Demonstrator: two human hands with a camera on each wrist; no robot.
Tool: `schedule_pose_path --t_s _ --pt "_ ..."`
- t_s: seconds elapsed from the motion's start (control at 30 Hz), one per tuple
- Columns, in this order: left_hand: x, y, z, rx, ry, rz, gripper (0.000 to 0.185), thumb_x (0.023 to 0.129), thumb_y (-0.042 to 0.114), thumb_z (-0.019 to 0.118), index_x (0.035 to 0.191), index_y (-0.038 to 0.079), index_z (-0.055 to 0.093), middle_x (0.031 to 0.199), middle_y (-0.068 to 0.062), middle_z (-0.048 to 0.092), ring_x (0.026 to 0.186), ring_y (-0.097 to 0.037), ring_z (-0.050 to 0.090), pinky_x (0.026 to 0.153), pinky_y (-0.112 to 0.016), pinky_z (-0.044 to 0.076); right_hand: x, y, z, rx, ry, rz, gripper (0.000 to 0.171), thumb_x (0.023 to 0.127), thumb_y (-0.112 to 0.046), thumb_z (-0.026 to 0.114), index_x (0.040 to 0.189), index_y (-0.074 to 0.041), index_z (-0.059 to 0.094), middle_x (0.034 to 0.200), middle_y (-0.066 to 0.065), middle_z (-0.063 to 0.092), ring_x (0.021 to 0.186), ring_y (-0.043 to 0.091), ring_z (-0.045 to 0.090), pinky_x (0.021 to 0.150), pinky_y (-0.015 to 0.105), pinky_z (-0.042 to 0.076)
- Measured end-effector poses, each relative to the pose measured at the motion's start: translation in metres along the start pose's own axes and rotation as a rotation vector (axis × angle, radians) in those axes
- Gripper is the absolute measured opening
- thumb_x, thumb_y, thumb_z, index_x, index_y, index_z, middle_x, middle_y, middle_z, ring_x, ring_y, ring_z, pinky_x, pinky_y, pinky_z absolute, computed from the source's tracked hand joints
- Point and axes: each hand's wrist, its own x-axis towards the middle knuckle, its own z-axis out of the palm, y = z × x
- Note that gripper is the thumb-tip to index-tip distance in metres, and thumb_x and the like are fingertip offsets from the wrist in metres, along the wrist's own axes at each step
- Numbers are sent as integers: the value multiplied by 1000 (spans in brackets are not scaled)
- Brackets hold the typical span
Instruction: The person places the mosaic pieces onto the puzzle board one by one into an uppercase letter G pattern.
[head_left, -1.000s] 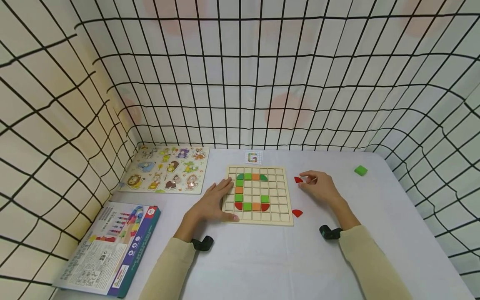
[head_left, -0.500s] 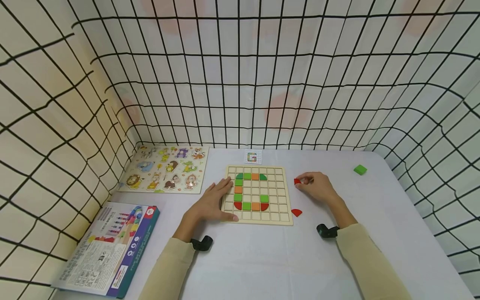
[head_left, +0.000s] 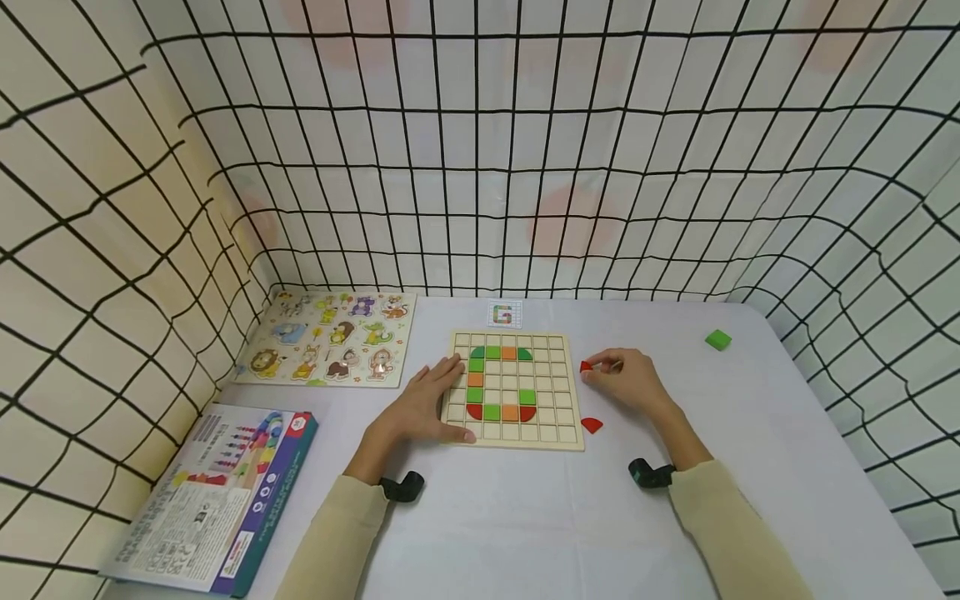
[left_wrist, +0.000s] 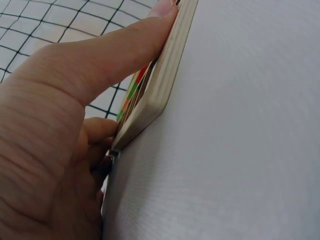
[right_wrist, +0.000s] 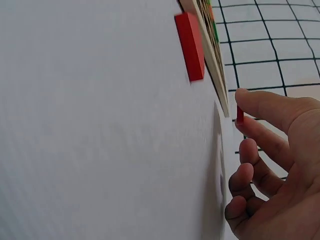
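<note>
A square wooden grid board (head_left: 556,402) lies on the white tabletop, with green, orange and red pieces set in its cells in a G-like outline. My left hand (head_left: 422,407) rests on the board's left side, fingers spread along that edge; its thumb (left_wrist: 107,62) lies over the near edge. Just off the board's right edge, my right hand (head_left: 628,380) pinches a small red block (right_wrist: 240,117) between thumb and forefinger, above the table. Another red wedge-shaped block (head_left: 592,426) lies beside the board's lower right, seen edge-on in the right wrist view.
A small pattern card (head_left: 506,314) lies behind the board. One green block (head_left: 718,340) sits far right. At left are an animal puzzle board (head_left: 326,339) and a flat printed box (head_left: 213,500). Black wire mesh (head_left: 480,192) encloses the back and sides.
The right hand has pinched the upper red block, lifted it and brought it left toward the board. My left hand stays in place on the board.
</note>
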Motion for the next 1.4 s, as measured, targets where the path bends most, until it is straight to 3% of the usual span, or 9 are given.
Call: schedule_pose_path --t_s 0.83,1.4 --pt "3 -3 3 7 6 -2 123 73 69 80 166 17 19 175 5 8 162 -17 6 132 -44 7 0 -50 45 151 -78 -98 29 89 -32 82 112 -15 80 84 2 63 75 19 53 64 27 42" --pt "1 1 0 -12 10 -3 123 72 67 82 166 15 21 175 2 10 162 -20 6 132 -45 7 1 -69 63 121 -102 -105 25 89 -30 81 110 -16 81 81 1 62 71 18 51 62 27 39"
